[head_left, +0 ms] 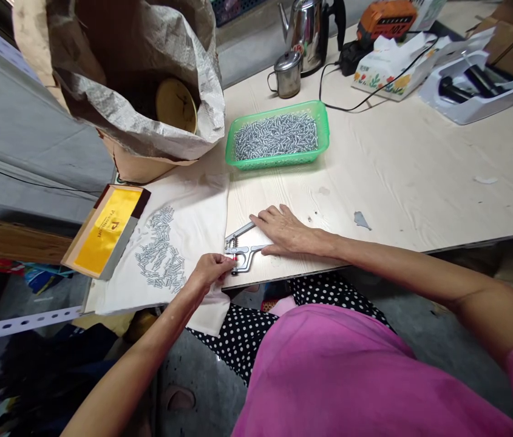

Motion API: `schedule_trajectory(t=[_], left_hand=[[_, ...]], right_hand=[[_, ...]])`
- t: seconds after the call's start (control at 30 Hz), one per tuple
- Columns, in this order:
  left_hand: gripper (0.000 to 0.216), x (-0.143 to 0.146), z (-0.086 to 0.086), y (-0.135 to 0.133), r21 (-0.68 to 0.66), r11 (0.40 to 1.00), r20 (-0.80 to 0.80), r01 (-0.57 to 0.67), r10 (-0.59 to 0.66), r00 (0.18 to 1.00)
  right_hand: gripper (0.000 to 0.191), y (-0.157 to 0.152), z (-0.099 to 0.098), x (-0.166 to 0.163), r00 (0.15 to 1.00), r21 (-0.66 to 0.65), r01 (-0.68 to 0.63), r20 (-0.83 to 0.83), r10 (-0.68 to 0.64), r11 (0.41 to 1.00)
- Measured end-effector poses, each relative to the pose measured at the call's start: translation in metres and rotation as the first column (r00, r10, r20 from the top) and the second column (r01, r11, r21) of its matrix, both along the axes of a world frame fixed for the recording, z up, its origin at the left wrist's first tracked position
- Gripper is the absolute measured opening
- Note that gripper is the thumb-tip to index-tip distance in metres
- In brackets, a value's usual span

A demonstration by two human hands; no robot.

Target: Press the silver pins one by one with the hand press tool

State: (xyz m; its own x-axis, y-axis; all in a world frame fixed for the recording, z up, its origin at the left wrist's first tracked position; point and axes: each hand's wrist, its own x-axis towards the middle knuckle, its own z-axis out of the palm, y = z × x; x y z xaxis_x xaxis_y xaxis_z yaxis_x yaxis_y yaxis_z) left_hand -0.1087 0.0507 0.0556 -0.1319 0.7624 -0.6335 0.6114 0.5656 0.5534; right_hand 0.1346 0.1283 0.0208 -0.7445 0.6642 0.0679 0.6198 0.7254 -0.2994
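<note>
A grey plier-like tool (248,250) with a coil spring between its arms and a small red part near its end lies at the table's front edge. My right hand (286,230) is on its two handles, fingers over the upper one and thumb at the lower one. My left hand (214,268) is closed in a pinch at the tool's red-tipped end; what the fingertips hold is too small to make out. Left of it, many small silver metal pins (160,255) lie spread on a white cloth (201,206).
A green plastic basket (278,162) full of similar metal pieces stands behind the tool. An open yellow-lined box (108,230) lies left, below a large open sack (165,145). At the back are a metal cup (288,76), a kettle (307,36) and a tissue box (386,67).
</note>
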Motion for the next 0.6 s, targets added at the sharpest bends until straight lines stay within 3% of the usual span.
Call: schedule_trajectory(t=[0.1, 0.2, 0.27, 0.33, 0.47, 0.6], left_hand=[[0.028, 0.007, 0.002, -0.006, 0.26, 0.948, -0.302, 0.183, -0.1, 0.948], [0.02, 0.021, -0.002, -0.005, 0.457, 0.752, -0.493, 0.474, -0.23, 0.839], [0.04, 0.029, -0.008, 0.004, 0.476, 0.623, -0.526, 0.62, -0.364, 0.769], [0.058, 0.034, -0.015, 0.017, 0.463, 0.531, -0.531, 0.71, -0.475, 0.702], [0.067, 0.034, -0.021, 0.039, 0.405, 0.465, -0.522, 0.787, -0.589, 0.617], [0.054, 0.035, -0.021, 0.04, 0.395, 0.469, -0.546, 0.79, -0.572, 0.613]], right_hand=[[0.072, -0.004, 0.004, -0.002, 1.0, -0.017, -0.001, -0.026, 0.001, 1.0], [0.068, -0.007, 0.008, -0.002, 0.999, -0.048, -0.013, -0.039, 0.011, 0.999], [0.074, -0.006, 0.009, -0.002, 0.999, -0.079, -0.011, -0.03, 0.009, 0.997], [0.081, -0.003, 0.009, 0.001, 0.999, -0.105, -0.035, -0.035, 0.031, 0.994], [0.081, 0.0, 0.011, 0.012, 0.997, -0.131, -0.055, -0.052, 0.048, 0.99], [0.045, -0.006, 0.011, 0.016, 1.0, -0.095, -0.006, -0.028, 0.004, 0.995]])
